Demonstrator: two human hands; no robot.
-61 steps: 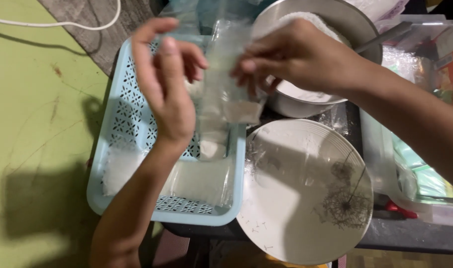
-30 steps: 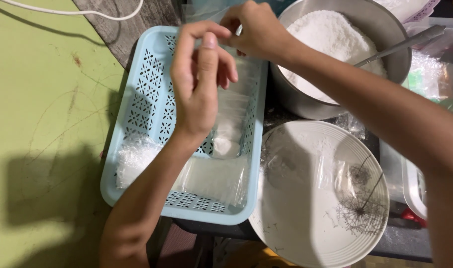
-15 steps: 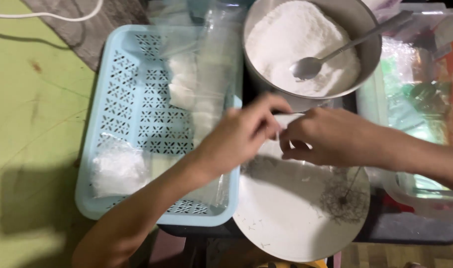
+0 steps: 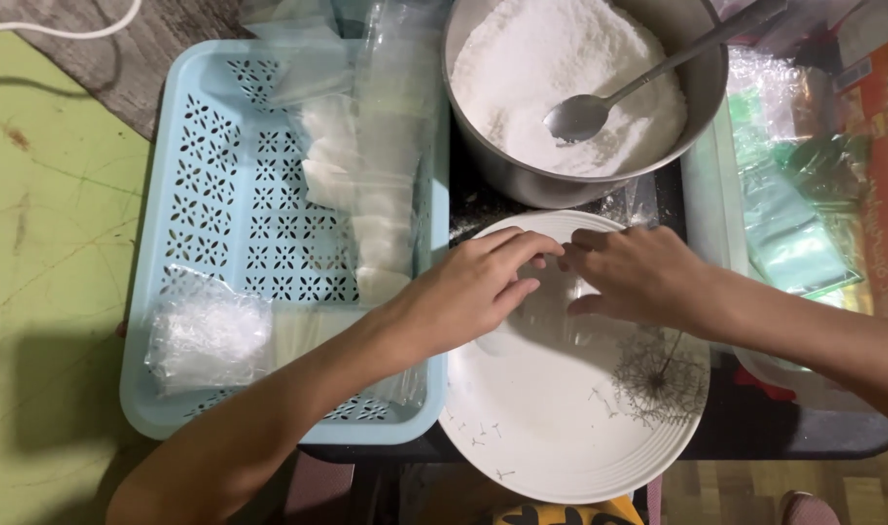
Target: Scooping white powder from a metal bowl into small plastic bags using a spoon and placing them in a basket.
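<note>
My left hand and my right hand meet fingertip to fingertip over the far side of a white plate. Between them lies a small clear plastic bag, and both hands pinch it at its edges. Just beyond the plate stands a metal bowl full of white powder, with a metal spoon resting in it. My left forearm crosses the near right corner of a light blue perforated basket.
The basket holds a row of small filled clear bags and a bag of white grains. Clear and green plastic packets lie at the right. A green mat covers the floor at the left.
Both hands came down from the basket and bowl to the plate. The filled bag they held earlier now lies in the basket's row, and they pinch a clear bag on the plate.
</note>
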